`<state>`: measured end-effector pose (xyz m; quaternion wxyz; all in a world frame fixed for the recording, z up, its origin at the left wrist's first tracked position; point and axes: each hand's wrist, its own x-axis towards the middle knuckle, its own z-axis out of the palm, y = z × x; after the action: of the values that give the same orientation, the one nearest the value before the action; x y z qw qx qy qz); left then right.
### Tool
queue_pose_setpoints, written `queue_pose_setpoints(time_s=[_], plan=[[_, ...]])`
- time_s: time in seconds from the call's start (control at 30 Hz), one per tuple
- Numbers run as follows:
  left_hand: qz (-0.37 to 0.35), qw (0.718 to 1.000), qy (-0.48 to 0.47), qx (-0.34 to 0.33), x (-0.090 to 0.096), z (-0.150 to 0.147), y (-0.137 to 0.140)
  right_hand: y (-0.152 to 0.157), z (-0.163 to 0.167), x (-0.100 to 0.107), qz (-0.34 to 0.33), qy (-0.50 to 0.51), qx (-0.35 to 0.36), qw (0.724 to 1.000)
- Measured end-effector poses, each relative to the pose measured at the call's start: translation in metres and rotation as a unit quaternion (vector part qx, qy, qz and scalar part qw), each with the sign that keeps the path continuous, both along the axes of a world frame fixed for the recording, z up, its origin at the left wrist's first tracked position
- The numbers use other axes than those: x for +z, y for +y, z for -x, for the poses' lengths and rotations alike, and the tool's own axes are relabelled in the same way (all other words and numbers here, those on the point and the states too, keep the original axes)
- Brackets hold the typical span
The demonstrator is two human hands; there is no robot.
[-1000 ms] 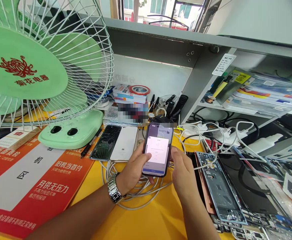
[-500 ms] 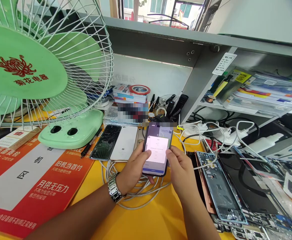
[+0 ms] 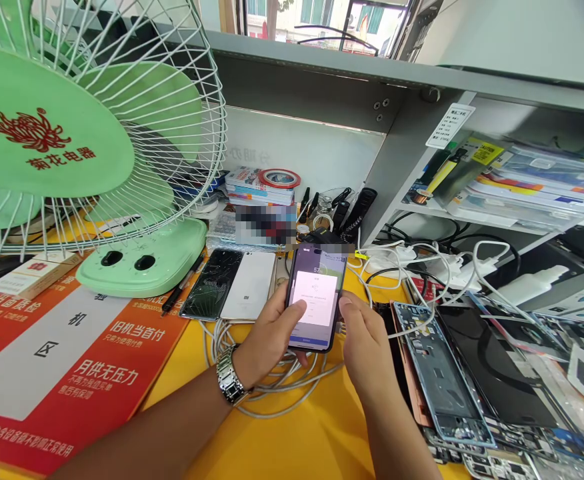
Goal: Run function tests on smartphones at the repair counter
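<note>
A smartphone (image 3: 313,333) stands tilted toward me above the yellow tabletop, its screen lit with a white pop-up box over a purple background. Around its left edge, my left hand (image 3: 271,327) is closed, with the thumb lying over the pop-up and the other fingers mostly behind the phone. At the right edge is my right hand (image 3: 367,343), curled, its thumb tip beside the screen border; its other fingers are partly hidden. Just left of the phone lie a white phone (image 3: 246,287) and a black phone (image 3: 212,283) with a cracked glass surface.
A green fan (image 3: 142,257) fills the left side, above a red printed mat (image 3: 107,373). Coiled grey cable (image 3: 272,400) lies under my hands. Phone frames (image 3: 437,373) and dismantled parts crowd the right. Behind are a stack of boxes (image 3: 259,193) and a shelf (image 3: 502,223).
My right thumb has come off the pop-up and shifted right to the phone's edge. The phone has moved very slightly right; my left hand keeps its hold.
</note>
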<state>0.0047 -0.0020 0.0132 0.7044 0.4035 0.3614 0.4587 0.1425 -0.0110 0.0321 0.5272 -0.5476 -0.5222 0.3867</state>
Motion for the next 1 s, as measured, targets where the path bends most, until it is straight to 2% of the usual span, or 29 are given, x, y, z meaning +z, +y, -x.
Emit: queue_pose_setpoints(time_s=[0.4, 0.8, 1.0], plan=[[-0.015, 0.998, -0.039, -0.040, -0.0047, 0.0053, 0.0032, 0.0010, 0.0003, 0.0014, 0.002, 0.001, 0.003, 1.000], [-0.012, 1.000, 0.003, -0.014, -0.0056, 0.0033, 0.0022, 0.0012, -0.0006, 0.0012, 0.005, 0.007, 0.009, 1.000], [-0.004, 1.000, -0.021, -0.021, -0.0059, 0.0038, 0.0022, 0.0007, 0.0001, 0.0017, 0.015, 0.008, 0.012, 1.000]])
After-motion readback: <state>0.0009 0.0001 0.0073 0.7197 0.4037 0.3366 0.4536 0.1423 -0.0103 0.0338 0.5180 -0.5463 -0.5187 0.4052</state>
